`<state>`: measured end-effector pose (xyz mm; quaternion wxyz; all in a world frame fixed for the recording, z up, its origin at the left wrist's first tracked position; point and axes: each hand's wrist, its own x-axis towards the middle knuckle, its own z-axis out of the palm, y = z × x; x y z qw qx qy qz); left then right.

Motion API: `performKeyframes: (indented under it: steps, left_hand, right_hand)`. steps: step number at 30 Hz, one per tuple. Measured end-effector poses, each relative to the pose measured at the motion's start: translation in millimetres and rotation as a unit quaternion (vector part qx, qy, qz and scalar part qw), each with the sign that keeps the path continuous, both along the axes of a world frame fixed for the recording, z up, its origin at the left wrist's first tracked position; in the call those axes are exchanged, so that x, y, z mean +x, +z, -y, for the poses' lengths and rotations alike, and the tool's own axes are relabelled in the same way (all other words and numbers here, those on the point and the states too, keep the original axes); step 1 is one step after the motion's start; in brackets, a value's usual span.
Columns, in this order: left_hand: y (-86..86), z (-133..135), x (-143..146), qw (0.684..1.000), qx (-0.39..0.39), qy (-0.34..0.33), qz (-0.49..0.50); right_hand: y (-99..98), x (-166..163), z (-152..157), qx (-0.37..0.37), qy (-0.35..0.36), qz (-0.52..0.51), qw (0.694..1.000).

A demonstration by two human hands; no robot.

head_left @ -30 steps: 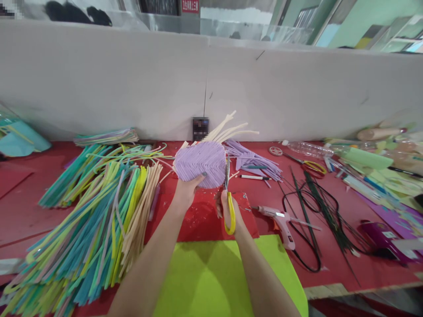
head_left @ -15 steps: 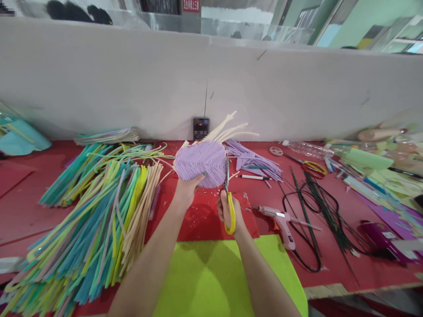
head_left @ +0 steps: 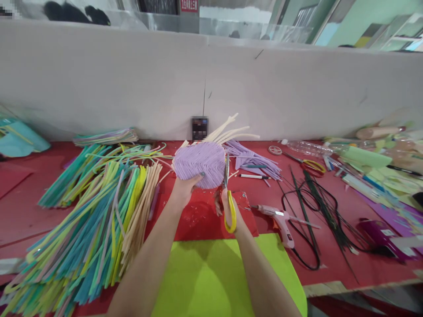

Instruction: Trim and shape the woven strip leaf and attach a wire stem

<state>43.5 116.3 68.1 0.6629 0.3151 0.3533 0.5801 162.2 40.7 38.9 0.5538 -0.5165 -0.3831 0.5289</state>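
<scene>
My left hand (head_left: 185, 187) grips a flat purple oval piece (head_left: 200, 163) from below, thumb across its front. Fuzzy purple stems lie side by side on it in a herringbone pattern. My right hand (head_left: 228, 204) is closed around the yellow handles of a pair of scissors (head_left: 232, 215). Their blades point up along the oval's right edge; whether they touch it I cannot tell. Cream stems (head_left: 228, 127) stick out behind the top of the oval. Beneath both hands lies a red mat (head_left: 201, 218) with small scraps on it.
Bundles of colored pipe cleaners (head_left: 95, 220) spread over the left side. Purple stems (head_left: 259, 160) and a white pen (head_left: 254, 176) lie right of the oval. A pink glue gun (head_left: 280, 222), its black cord, dark wires (head_left: 325, 211) and other scissors (head_left: 312, 167) lie farther right. A white partition (head_left: 132, 79) stands behind.
Both hands keep their hold. The fingers of my right hand have shifted slightly on the scissors, which stay beside the oval's right edge. The view has moved a little.
</scene>
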Motion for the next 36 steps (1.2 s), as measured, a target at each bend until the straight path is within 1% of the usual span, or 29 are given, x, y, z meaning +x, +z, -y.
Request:
performKeyframes:
  steps: [6,10,13,17,24,30,33,36]
  left_hand:
    - [0.8,2,5,1.000,0.010,0.003,0.010]
    - [1.7,3,5,1.000,-0.006,-0.005,-0.004]
    - [1.8,4,5,1.000,0.004,-0.014,0.001]
    - [-0.4,2,5,1.000,0.012,-0.008,0.006]
    - [-4.4,0,3,1.000,0.004,-0.009,-0.004]
    - [-3.3,3,13,0.998,-0.033,0.041,0.041]
    - [-3.4,4,16,0.997,-0.035,0.053,0.036]
    - [-2.5,4,13,0.998,-0.029,0.059,0.018]
  right_hand:
    - [-8.3,2,-3,-0.027,-0.026,0.000,0.999]
    - [-3.0,0,-2,-0.043,-0.035,-0.010,0.998]
    - [3.1,-1,1,-0.054,-0.051,-0.014,0.997]
    - [7.2,-1,3,-0.069,-0.056,-0.012,0.996]
    - [7.7,-2,2,-0.062,-0.050,-0.005,0.997]
    - [2.2,-3,1,-0.040,-0.057,0.011,0.998]
    - [1.2,-4,0,-0.032,-0.059,0.020,0.998]
    - [0.7,-3,0,-0.025,-0.043,0.036,0.998]
